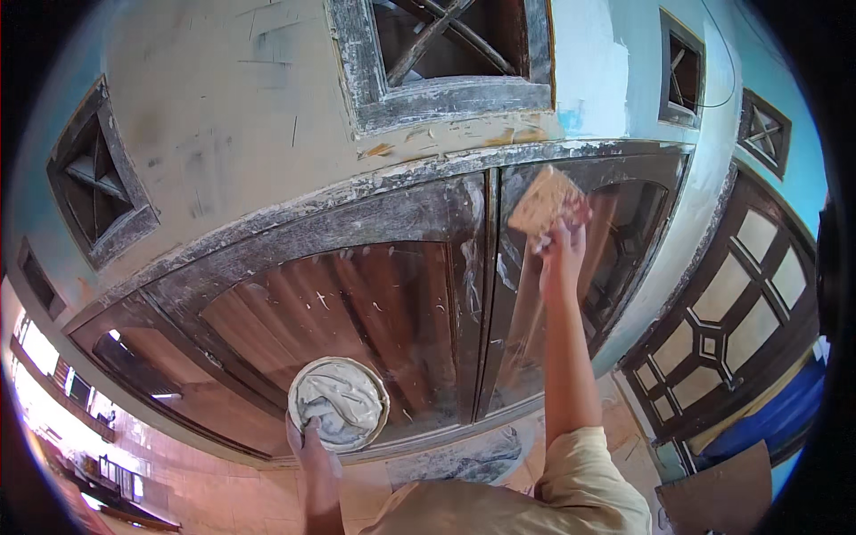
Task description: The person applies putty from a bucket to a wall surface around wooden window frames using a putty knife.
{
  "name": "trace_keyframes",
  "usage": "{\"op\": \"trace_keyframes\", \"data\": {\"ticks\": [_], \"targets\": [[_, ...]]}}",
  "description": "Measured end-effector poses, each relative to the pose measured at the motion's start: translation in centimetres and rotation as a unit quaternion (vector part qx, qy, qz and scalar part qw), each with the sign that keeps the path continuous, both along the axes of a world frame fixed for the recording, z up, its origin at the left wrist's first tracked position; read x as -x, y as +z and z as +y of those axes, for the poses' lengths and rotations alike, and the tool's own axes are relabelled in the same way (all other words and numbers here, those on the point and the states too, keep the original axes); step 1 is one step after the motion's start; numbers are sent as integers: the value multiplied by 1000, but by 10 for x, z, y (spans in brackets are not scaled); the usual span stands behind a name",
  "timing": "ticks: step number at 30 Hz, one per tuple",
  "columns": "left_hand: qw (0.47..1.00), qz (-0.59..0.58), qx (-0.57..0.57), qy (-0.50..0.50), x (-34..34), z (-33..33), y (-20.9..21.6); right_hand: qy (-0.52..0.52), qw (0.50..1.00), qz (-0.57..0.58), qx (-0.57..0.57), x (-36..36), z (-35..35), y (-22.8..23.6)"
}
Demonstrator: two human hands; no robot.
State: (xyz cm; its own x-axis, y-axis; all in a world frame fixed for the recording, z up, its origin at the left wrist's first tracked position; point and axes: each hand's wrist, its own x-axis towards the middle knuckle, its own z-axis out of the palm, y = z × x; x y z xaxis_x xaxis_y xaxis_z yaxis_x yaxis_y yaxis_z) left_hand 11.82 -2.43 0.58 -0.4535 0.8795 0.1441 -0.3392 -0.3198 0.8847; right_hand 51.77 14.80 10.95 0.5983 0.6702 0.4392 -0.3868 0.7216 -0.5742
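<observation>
My left hand (312, 446) grips a round bowl (386, 406) from its left side, with the thumb over the rim. Thick white paste (348, 390) fills the bowl, smeared and scooped on its surface. My right hand (564, 239) is raised higher and closed on a flat, squarish tan pad (540, 201), whose exact kind I cannot make out. The pad is at the upper part of the dark wooden window frame (513, 267), right of the centre post. Whether it touches the wood cannot be told. White smears mark the post (473, 259) and the frame.
Brownish glass panes (357, 303) fill the shutters. Above them is a patchy plastered wall (241, 134) with a cross-barred vent (446, 45). A dark panelled door (713, 330) stands at the right, near blue cloth (776, 410) and a brown board (722, 495). Tiled floor (223, 490) lies below.
</observation>
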Motion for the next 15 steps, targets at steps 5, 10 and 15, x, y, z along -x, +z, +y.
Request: {"op": "trace_keyframes", "data": {"ticks": [5,10,15], "targets": [[997,-61,32,-29,-14,8,-4,51,985,-63,152,40,-45,-107],[997,-33,15,-73,-25,13,1,151,949,-123,247,52,-79,-135],[997,-15,16,-79,-34,24,12,142,956,-176,185,66,-97,-75]]}}
